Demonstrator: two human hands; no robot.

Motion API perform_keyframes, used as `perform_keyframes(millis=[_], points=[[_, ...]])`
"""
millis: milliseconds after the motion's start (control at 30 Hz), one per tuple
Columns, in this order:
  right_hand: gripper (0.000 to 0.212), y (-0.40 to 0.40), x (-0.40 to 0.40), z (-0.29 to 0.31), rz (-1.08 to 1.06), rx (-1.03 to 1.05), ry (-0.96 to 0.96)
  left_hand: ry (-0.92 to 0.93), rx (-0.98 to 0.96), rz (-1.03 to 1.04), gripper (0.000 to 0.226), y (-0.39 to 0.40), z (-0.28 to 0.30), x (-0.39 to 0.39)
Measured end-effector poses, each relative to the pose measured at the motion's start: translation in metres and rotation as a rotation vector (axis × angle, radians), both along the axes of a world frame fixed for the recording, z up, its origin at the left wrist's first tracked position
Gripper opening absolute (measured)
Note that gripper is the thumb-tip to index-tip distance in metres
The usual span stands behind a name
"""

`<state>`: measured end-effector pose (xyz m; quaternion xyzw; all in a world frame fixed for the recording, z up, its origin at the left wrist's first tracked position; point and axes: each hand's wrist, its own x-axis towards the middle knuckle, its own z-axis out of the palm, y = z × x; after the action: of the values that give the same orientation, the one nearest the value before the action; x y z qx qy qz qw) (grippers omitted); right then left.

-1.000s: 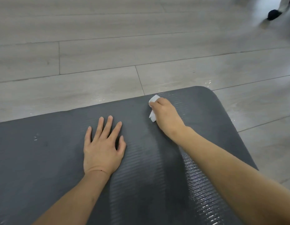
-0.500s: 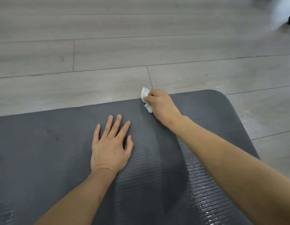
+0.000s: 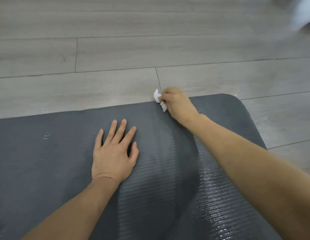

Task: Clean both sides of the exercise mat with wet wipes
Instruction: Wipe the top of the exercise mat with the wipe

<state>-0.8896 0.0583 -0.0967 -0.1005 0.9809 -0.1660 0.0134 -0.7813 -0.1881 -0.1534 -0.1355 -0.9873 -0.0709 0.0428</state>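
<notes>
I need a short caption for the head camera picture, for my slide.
Right hand wipes the mat's far edge with a wet wipe; left hand rests flat.

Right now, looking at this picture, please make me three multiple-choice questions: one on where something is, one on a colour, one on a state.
1. Where is the wet wipe?
A. at the far edge of the mat
B. under the left hand
C. on the floor, far from the mat

2. What colour is the exercise mat?
A. blue
B. dark grey
C. red

3. How is the left hand?
A. closed in a fist
B. holding a bottle
C. flat on the mat, fingers straight

Answers:
1 A, the right hand grips the wipe where the mat meets the wooden floor.
2 B, its ribbed surface is dark grey.
3 C, its palm rests on the mat and holds nothing.
</notes>
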Motion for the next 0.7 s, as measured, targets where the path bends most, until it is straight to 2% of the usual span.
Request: perform_keyframes(millis=[100, 167, 233, 300, 333, 433, 500, 600, 700], points=[[0.02, 0.018, 0.084, -0.011, 0.151, -0.007, 0.022, -0.005, 0.002, -0.006, 0.056, -0.001, 0.0, 0.001], [0.029, 0.035, 0.167, -0.008, 0.311, -0.084, -0.038, 0.009, -0.001, -0.014, 0.055, 0.0, 0.0, 0.001], [0.034, 0.051, 0.209, -0.002, 0.427, -0.111, -0.121, 0.026, 0.019, -0.05, 0.054, 0.001, 0.0, 0.001], [0.013, 0.056, 0.175, 0.0, 0.457, -0.071, -0.051, 0.033, 0.029, -0.088, 0.053, 0.002, 0.001, 0.001], [0.012, 0.051, 0.141, 0.003, 0.419, -0.057, -0.007, 0.038, 0.031, -0.1, 0.052, 0.001, 0.001, 0.001], [0.031, 0.044, 0.022, -0.009, 0.184, -0.012, 0.193, 0.06, 0.042, -0.117, 0.052, 0.0, 0.0, 0.001], [0.027, 0.042, -0.01, -0.008, 0.07, 0.006, 0.216, 0.066, 0.036, -0.122, 0.052, 0.0, 0.0, 0.002], [0.025, 0.054, 0.065, -0.011, 0.059, 0.068, 0.04, 0.048, 0.019, -0.121, 0.053, 0.0, 0.0, -0.001], [0.022, 0.083, 0.195, -0.006, 0.163, -0.038, 0.002, 0.033, 0.008, -0.114, 0.054, 0.0, 0.001, 0.0]])
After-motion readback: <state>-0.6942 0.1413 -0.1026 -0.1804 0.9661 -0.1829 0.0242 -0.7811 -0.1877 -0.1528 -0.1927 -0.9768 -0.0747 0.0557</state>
